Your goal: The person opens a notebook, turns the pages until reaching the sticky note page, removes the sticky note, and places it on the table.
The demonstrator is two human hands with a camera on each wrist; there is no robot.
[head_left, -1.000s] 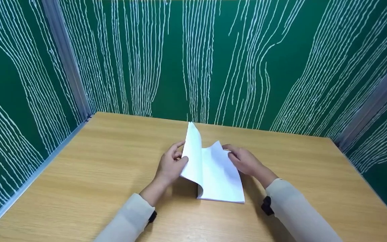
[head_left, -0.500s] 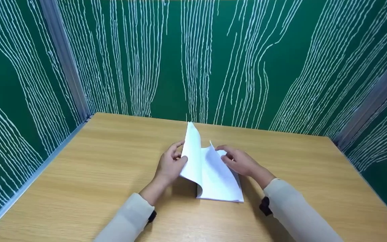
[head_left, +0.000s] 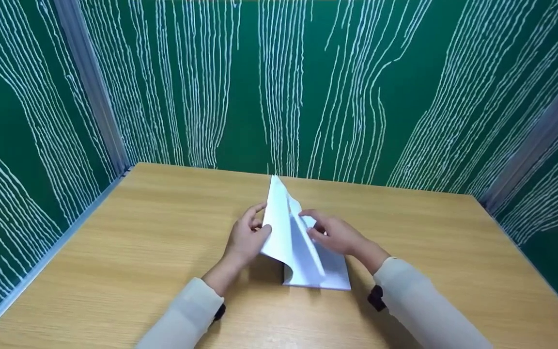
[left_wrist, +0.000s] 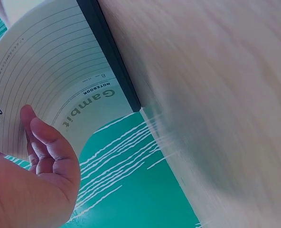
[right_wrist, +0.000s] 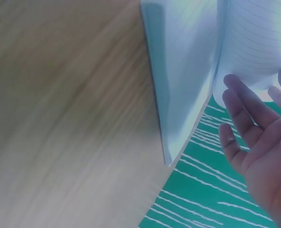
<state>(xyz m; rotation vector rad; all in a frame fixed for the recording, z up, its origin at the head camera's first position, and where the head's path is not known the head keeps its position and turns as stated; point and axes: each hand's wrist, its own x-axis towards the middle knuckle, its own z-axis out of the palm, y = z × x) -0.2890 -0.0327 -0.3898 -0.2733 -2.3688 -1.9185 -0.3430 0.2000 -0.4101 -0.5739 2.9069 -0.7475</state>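
A white notebook (head_left: 279,218) stands part-opened on the wooden table, its left part bent upward and its right part lying flat. In the left wrist view its cover (left_wrist: 60,85) shows ruled lines, the word Gambit and a dark spine (left_wrist: 113,54). My left hand (head_left: 248,237) grips the raised left part, thumb on the inner side and fingers against the cover. My right hand (head_left: 337,233) pinches a lifted page (head_left: 308,242) near its far edge. In the right wrist view the right hand (right_wrist: 264,128) has its fingers beside the ruled page (right_wrist: 257,42); the exact pinch is partly cut off.
The wooden table (head_left: 138,257) spreads around the notebook. Green walls (head_left: 240,87) with white wavy lines rise at its back and sides, joined by grey corner posts (head_left: 92,77). Each wrist carries a dark band (head_left: 377,298).
My right hand has moved left, carrying the page up and over toward the raised left part. More of the page beneath now shows. The left hand keeps its hold in place.
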